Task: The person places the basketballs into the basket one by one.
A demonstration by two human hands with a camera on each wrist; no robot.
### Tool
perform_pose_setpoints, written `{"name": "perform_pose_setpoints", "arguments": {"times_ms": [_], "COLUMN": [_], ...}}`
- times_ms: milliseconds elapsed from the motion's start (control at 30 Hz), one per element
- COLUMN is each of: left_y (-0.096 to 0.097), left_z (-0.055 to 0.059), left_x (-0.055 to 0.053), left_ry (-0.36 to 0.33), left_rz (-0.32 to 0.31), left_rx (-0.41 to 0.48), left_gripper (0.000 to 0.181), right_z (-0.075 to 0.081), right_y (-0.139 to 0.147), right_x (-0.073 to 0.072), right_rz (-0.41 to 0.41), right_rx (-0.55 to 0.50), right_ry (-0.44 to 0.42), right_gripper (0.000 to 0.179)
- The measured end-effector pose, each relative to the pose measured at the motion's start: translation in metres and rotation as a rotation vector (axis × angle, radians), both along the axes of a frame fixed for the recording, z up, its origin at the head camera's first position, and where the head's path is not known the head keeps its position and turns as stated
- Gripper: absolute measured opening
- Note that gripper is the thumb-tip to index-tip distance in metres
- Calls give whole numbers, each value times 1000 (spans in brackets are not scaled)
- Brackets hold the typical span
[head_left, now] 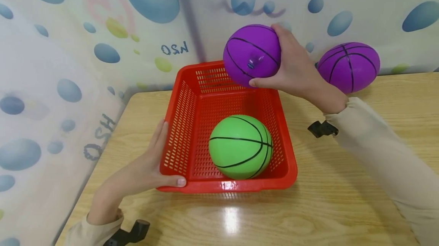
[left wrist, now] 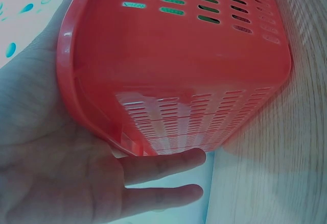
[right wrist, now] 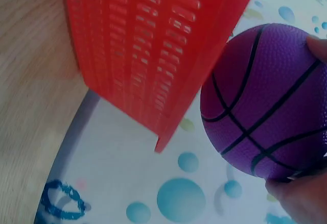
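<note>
A purple ball (head_left: 252, 55) with black lines is in my right hand (head_left: 295, 63), fingers over its far side and thumb underneath. It overlaps the back rim of a red basket (head_left: 228, 185) in the head view; the right wrist view shows the ball (right wrist: 265, 101) beside the basket's wall (right wrist: 138, 45). Inside the basket, toward its front right, lies a green ball (head_left: 240, 147). My left hand (head_left: 144, 169) rests at the basket's front left corner, thumb over the rim. Its visible fingers (left wrist: 163, 167) reach out straight along the outside in the left wrist view.
Another purple ball (head_left: 350, 66) sits on the wooden table (head_left: 343, 154) at the back right, close to the patterned wall (head_left: 212, 9). The wall also runs along the table's left side.
</note>
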State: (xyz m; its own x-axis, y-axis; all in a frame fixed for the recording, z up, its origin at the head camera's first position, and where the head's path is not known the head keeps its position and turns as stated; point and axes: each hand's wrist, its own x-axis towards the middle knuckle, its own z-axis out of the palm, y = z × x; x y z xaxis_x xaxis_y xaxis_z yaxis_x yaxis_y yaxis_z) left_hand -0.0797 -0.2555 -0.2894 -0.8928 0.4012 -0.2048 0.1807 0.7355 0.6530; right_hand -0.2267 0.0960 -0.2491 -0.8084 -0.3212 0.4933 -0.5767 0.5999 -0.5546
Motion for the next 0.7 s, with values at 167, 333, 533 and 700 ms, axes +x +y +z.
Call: {"name": "perform_pose_setpoints", "arguments": {"times_ms": [167, 333, 533, 700], "left_y": [0, -1, -2, -2], "left_z": [0, 1, 0, 0], "left_x": [0, 0, 0, 0], "left_ry": [0, -11, 6, 16], "left_rz": [2, 13, 2, -5], "left_rx": [0, -14, -17, -12], "left_gripper": [126, 126, 126, 126], "right_z": [-4, -13, -25, -32], "right_y": [-13, -23, -33, -38], "right_x": [-2, -8, -11, -13], "right_rz": [36, 75, 93, 103], "right_rx": [29, 65, 154, 188], "right_ry": [-36, -62, -118, -137], "right_gripper": [112, 112, 111, 108]}}
